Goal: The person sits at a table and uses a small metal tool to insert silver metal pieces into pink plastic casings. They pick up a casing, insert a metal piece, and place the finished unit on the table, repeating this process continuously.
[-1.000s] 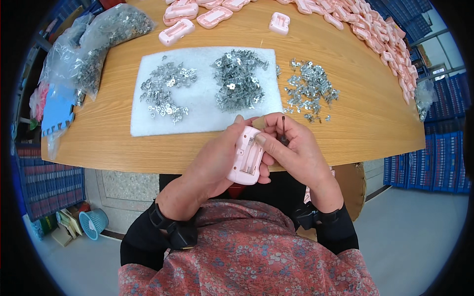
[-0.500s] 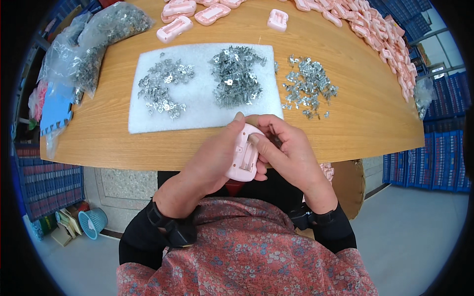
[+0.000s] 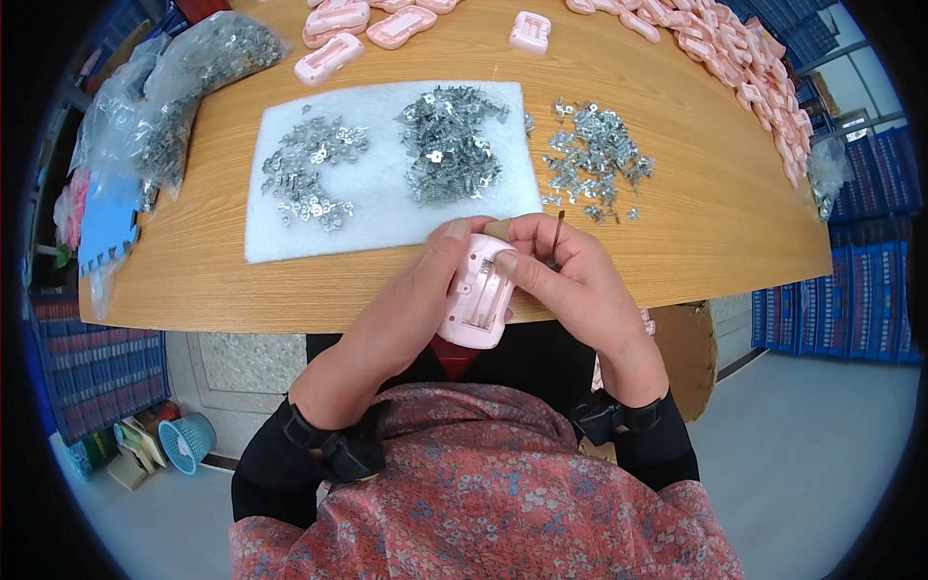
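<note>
Above my lap, by the table's front edge, I hold a pink plastic battery casing (image 3: 468,331), its battery recess facing up. My left hand (image 3: 406,295) is closed around the casing's left side. The thumb of my right hand (image 3: 592,295) presses at the far end of the recess, where a small metal spring shows. A thin dark metal tool (image 3: 560,230) sticks up between the curled right fingers; its kind is not clear. Beyond the hands, a white foam sheet (image 3: 372,227) carries two heaps of small metal contact pieces (image 3: 449,145).
More loose metal pieces (image 3: 601,155) lie on the wooden table (image 3: 696,213) right of the foam. Several pink casings (image 3: 329,58) lie at the back, with a large pile (image 3: 744,82) far right. Plastic bags of metal parts (image 3: 169,130) and a blue foam mat (image 3: 108,217) are at left.
Both hands stay on the casing, which has shifted slightly. The right thumb has moved a little, baring the spring at the far end. The dark tool now stands up more visibly between the right fingers.
</note>
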Demonstrator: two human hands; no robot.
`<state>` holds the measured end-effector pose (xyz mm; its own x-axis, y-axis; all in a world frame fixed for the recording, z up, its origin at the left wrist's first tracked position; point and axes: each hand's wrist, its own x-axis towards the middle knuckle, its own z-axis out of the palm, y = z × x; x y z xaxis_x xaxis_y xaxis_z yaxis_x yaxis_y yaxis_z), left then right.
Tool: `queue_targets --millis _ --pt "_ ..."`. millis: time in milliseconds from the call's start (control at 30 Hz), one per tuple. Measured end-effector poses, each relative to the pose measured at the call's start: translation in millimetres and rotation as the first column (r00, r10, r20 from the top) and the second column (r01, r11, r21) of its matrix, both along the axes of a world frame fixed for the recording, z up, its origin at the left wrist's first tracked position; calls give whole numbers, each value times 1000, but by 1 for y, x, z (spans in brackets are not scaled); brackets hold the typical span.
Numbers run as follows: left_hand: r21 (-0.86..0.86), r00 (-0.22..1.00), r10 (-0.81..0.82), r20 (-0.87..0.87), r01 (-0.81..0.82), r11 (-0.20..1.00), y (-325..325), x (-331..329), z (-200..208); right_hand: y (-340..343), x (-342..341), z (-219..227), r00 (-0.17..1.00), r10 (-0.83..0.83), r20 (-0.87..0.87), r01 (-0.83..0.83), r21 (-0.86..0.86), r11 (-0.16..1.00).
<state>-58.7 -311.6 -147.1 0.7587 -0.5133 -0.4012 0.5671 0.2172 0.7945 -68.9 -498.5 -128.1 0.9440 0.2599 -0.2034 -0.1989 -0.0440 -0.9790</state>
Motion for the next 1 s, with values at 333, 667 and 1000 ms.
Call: queue_targets --millis 333,667,1000 --pt "433 809 -192 555 -84 898 6 -5 11 -3 -4 0 995 6 98 14 -198 980" --pt "-204 996 73 -54 -83 975 10 1 12 6 -9 5 971 -193 139 161 211 964" --pt "-413 970 4 -245 -108 904 16 -3 3 25 -20 -2 870 -41 491 127 -144 981"
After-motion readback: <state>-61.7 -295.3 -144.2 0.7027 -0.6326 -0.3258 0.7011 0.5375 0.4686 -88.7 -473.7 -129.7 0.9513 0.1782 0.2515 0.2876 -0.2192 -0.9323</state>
